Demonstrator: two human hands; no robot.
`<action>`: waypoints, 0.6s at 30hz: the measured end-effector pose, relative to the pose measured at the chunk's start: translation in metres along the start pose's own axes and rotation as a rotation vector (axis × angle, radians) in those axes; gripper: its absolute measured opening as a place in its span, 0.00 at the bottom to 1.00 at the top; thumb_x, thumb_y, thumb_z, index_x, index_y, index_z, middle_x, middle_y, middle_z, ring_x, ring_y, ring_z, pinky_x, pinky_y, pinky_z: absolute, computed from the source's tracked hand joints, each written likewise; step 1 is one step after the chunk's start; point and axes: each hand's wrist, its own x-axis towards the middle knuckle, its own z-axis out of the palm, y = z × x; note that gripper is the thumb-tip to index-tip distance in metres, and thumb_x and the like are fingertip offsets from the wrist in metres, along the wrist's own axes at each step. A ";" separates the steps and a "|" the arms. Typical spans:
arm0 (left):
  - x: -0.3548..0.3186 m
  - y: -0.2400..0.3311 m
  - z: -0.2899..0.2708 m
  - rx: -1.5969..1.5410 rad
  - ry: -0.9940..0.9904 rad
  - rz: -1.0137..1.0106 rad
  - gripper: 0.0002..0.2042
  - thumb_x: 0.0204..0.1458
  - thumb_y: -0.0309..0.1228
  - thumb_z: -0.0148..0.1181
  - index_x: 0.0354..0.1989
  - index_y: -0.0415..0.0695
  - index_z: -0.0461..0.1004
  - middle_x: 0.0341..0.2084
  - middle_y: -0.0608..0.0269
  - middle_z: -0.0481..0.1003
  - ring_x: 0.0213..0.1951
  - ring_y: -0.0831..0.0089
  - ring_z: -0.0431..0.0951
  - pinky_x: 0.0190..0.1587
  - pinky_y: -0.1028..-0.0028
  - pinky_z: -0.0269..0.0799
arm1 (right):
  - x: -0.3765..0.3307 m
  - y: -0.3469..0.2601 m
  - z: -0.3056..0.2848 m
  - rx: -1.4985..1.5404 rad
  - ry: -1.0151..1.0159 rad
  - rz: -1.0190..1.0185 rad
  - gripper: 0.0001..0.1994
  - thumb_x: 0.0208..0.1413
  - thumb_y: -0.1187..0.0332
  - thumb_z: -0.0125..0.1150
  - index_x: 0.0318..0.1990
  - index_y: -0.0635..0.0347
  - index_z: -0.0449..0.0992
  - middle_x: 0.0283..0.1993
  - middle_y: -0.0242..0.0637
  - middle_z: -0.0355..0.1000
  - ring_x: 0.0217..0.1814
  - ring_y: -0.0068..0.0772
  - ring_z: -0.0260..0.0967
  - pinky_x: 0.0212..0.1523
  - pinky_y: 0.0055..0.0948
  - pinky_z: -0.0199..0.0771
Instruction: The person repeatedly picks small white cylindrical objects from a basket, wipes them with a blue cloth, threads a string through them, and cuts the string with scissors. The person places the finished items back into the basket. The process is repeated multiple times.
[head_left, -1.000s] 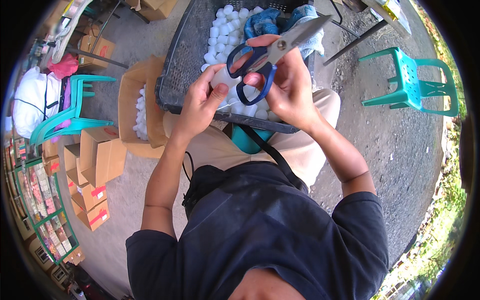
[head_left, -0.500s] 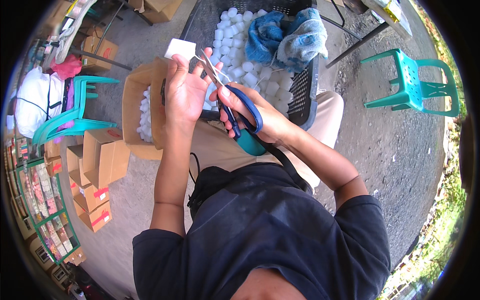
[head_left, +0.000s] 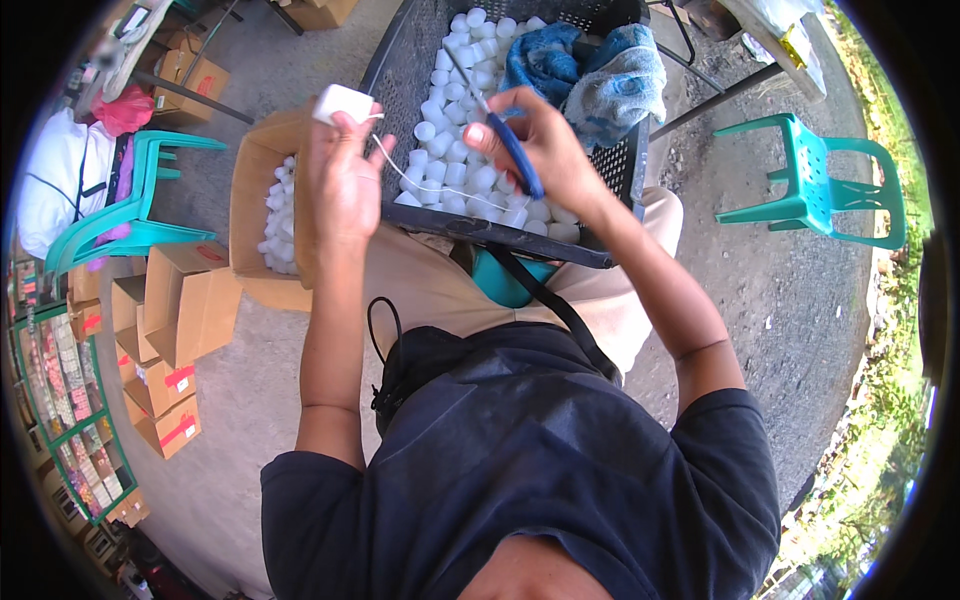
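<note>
Between the fingertips of my left hand (head_left: 345,190) is a white candle (head_left: 345,102), with a long white wick (head_left: 420,178) trailing right and down over the crate. My right hand (head_left: 550,150) holds blue-handled scissors (head_left: 518,158) by the grips, their blades pointing up and left above the crate, apart from the wick. Below both hands stands a black plastic crate (head_left: 375,80), holding many short white candles (head_left: 440,145). A blue and grey towel (head_left: 620,90) hangs over the crate's right side.
Left of the crate, an open cardboard box (head_left: 272,292) contains more white pieces (head_left: 280,225). Further left are a green chair (head_left: 150,185) and several cartons (head_left: 190,310). Another green chair (head_left: 808,165) stands on the right. A table (head_left: 775,45) is at the far right.
My right hand and the scissors have moved up and right, away from my left hand. The candle has shifted slightly left, and its wick now stretches across the crate.
</note>
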 end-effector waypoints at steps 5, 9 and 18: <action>0.066 0.017 -0.111 0.010 0.322 0.200 0.18 0.59 0.35 0.56 0.51 0.39 0.60 0.47 0.50 0.68 0.45 0.56 0.76 0.51 0.56 0.71 | 0.066 0.068 -0.052 -1.048 -0.081 -0.055 0.27 0.48 0.48 0.64 0.42 0.66 0.72 0.38 0.53 0.76 0.42 0.54 0.75 0.45 0.44 0.74; 0.101 -0.030 -0.269 0.384 0.652 -0.124 0.16 0.57 0.30 0.57 0.50 0.37 0.65 0.39 0.54 0.71 0.37 0.62 0.77 0.40 0.66 0.78 | 0.099 0.143 -0.038 -1.245 -0.749 0.179 0.18 0.49 0.62 0.62 0.43 0.67 0.75 0.41 0.52 0.76 0.41 0.46 0.77 0.42 0.38 0.77; 0.136 0.004 -0.234 1.113 0.462 0.411 0.13 0.46 0.23 0.64 0.43 0.38 0.77 0.39 0.55 0.79 0.40 0.70 0.79 0.46 0.72 0.73 | 0.160 0.123 -0.057 -1.411 0.293 -0.055 0.20 0.55 0.58 0.54 0.51 0.60 0.74 0.51 0.48 0.72 0.59 0.49 0.66 0.56 0.45 0.67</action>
